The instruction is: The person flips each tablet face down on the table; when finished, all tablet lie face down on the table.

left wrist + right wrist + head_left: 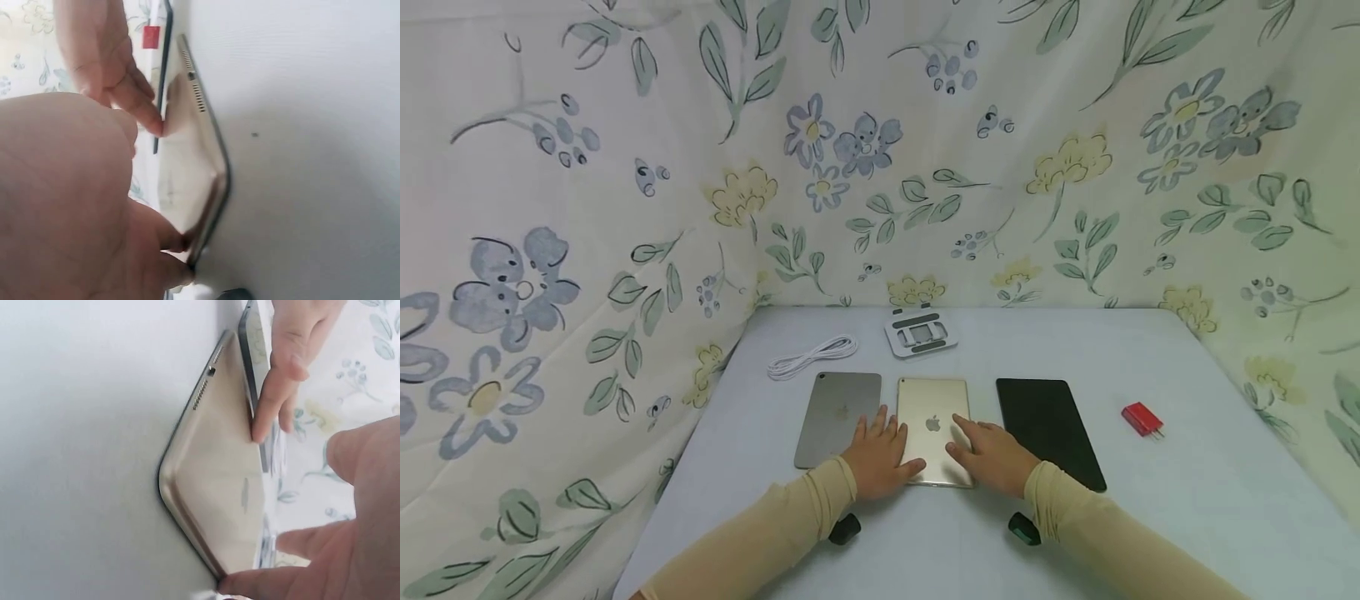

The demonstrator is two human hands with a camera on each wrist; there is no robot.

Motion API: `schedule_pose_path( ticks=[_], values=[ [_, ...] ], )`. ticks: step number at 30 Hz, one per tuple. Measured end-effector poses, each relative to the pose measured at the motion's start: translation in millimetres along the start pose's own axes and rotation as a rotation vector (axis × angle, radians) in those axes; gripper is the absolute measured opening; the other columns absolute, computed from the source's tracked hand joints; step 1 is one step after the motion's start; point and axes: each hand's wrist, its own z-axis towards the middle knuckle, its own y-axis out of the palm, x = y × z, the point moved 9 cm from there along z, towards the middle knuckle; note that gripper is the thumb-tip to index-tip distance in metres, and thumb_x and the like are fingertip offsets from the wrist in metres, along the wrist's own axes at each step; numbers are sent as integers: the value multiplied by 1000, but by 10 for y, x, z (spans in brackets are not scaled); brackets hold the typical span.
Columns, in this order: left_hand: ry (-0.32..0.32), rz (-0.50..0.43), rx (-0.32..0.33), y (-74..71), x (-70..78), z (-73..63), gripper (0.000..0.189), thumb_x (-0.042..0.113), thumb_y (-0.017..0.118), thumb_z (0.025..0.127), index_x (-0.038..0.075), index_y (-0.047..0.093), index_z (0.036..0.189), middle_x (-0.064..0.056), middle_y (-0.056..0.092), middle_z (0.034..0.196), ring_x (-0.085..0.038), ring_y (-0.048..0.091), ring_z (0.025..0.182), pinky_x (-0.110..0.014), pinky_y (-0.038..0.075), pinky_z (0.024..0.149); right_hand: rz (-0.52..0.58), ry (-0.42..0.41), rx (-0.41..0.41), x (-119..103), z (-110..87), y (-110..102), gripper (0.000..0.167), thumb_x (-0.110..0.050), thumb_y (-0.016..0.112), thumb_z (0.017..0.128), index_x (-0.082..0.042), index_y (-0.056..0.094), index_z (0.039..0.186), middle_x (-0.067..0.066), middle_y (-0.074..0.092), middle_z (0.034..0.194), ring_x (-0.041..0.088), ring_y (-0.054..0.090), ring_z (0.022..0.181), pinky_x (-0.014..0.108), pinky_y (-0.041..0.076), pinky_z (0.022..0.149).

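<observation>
A gold tablet (933, 442) lies back side up on the table, its apple logo showing. My left hand (880, 458) rests at its left edge, fingers extended and thumb over the lower left part. At the opposite edge, my right hand (996, 457) touches the tablet with outstretched fingers. In the left wrist view, fingertips meet the rim of the gold tablet (187, 162). The right wrist view shows a finger of the right hand (350, 550) against the tablet's edge, with the left hand (294, 369) across from it.
A grey tablet (833, 421) lies to the left, a black tablet (1051, 429) to the right. Behind are a coiled white cable (812, 358) and a white-and-grey stand (921, 332). A red plug adapter (1142, 418) sits far right. Floral cloth (865, 208) hangs around the table.
</observation>
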Motion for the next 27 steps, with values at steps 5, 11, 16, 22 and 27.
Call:
schedule_pose_path(
  ticks=[5, 11, 16, 22, 27],
  values=[
    [39, 8, 9, -86, 63, -71, 79, 61, 40, 111, 1, 42, 163, -17, 30, 172, -36, 15, 162, -66, 17, 125, -66, -4, 12, 39, -121, 16, 64, -51, 55, 110, -12, 50, 161, 19, 55, 155, 50, 40, 148, 72, 35, 115],
    [135, -49, 48, -297, 235, -152, 75, 58, 37, 113, 8, 32, 169, -10, 19, 176, -33, 8, 163, -67, 14, 125, -69, -31, 100, 149, -375, -252, 61, -44, 59, 110, -8, 52, 158, 25, 48, 159, 52, 39, 148, 72, 34, 115],
    [201, -85, 53, -383, 352, -208, 72, 58, 34, 114, 12, 32, 170, -5, 19, 177, -34, 4, 163, -68, 11, 125, -40, -46, 139, 396, -663, -505, 67, -49, 56, 111, -4, 48, 160, 29, 45, 160, 55, 38, 148, 75, 33, 114],
    [225, -107, 70, -458, 405, -217, 75, 61, 29, 114, 12, 30, 170, -4, 18, 177, -34, 3, 163, -67, 10, 126, 48, -50, 149, 588, -914, -788, 76, -53, 52, 111, 2, 40, 162, 35, 40, 161, 58, 35, 148, 76, 33, 113],
    [238, -131, 93, -534, 436, -169, 79, 62, 28, 113, 9, 23, 171, -10, 17, 177, -34, 6, 163, -61, 12, 128, 54, -66, 156, 622, -975, -885, 77, -51, 52, 112, 6, 38, 161, 35, 40, 160, 58, 37, 147, 74, 34, 113]
  ],
)
